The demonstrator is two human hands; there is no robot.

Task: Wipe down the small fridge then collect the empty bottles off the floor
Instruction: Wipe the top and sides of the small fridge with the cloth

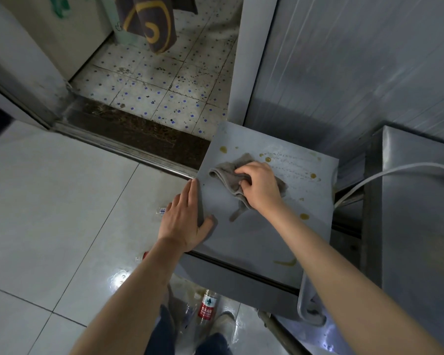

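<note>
This looks like a lived-in home, at the doorway between a tiled room and a washroom or utility nook. Glossy pale floor tiles [49,201] fill the 9 o'clock side, a metal door threshold [128,147] crosses toward 11 o'clock, and beyond it at 12 o'clock lie grimy speckled tiles [164,80] under a hanging brown towel [149,24]. A small grey fridge [280,226] with stained top stands at centre, and an empty red-labelled water bottle [207,306] lies at 6 o'clock.
</note>
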